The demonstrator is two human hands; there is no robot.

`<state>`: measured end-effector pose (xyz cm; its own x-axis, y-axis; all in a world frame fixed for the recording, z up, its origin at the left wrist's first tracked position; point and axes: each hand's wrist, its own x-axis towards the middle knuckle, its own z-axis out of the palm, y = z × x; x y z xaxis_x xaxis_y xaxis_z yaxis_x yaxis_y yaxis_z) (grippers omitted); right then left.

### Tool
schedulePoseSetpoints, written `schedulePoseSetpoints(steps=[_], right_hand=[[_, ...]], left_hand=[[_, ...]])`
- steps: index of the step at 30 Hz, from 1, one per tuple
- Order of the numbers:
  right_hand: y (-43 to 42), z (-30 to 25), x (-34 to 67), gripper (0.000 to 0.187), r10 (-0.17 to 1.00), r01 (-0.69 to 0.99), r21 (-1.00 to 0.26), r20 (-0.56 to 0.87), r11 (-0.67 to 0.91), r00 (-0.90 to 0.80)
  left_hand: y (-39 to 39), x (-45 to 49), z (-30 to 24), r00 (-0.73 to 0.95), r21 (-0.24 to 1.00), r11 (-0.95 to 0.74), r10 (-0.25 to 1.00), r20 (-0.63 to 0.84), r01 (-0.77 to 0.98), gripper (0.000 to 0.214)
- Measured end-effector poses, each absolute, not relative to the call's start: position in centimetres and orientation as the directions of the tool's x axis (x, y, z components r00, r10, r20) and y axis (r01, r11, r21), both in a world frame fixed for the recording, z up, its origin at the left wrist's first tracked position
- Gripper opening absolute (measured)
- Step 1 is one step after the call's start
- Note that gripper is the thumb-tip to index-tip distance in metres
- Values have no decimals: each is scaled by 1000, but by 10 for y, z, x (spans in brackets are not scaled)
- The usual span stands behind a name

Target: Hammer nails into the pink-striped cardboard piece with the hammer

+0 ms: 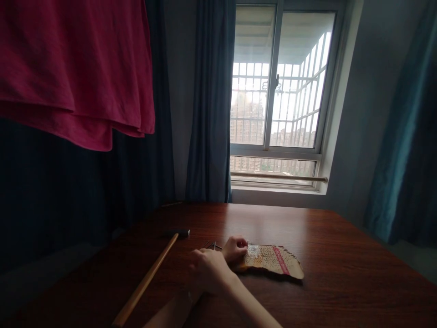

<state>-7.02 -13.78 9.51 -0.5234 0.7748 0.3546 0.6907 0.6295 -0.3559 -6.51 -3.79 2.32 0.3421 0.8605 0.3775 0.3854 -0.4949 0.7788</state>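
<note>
A flat tan board (273, 262) with dotted holes and a red stripe lies on the brown wooden table (341, 282). My left hand (235, 249) rests on the board's left end, fingers pinched on a thin upright nail (247, 244). My right hand (205, 269) lies just left of it, with its back to me and its fingers hidden; its forearm crosses over the left forearm. Several loose nails (211, 245) lie just beyond the right hand. Left of them is a hammer (150, 278) with a long wooden handle, its dark head pointing away from me.
A red cloth (75, 68) hangs at the upper left. Dark blue curtains (208, 105) flank a barred window (276, 91) behind the table. The table's far edge runs below the window sill.
</note>
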Motion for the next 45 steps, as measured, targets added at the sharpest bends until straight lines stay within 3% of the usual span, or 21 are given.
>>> schedulePoseSetpoints(steps=[4,12,17,25,36,40,45], right_hand=[[-145,91,-142,32,698,670,-212,319,712,-641],[-141,81,-197,36,810,750,-332,84,572,-580],[-139,71,-202,43,822,745,-373,100,553,-560],[-132,69,-213,46,788,731,-335,62,594,-612],[-127,55,-213,43,891,677,-614,101,406,-442],[-123,56,-205,46,936,537,-793,115,288,-332],[-106,53,-196,69,964,300,-952,-12,70,-264]], left_hand=[[-36,-66,23,470,710,-581,793,386,398,12],[-34,-67,20,512,677,-622,760,400,395,16],[-35,-67,20,515,673,-625,758,402,395,16],[-35,-68,20,521,678,-622,757,394,392,17],[-33,-68,17,523,679,-634,746,411,370,18],[-33,-68,16,526,677,-636,744,412,370,17],[-32,-67,16,519,682,-629,751,408,373,16]])
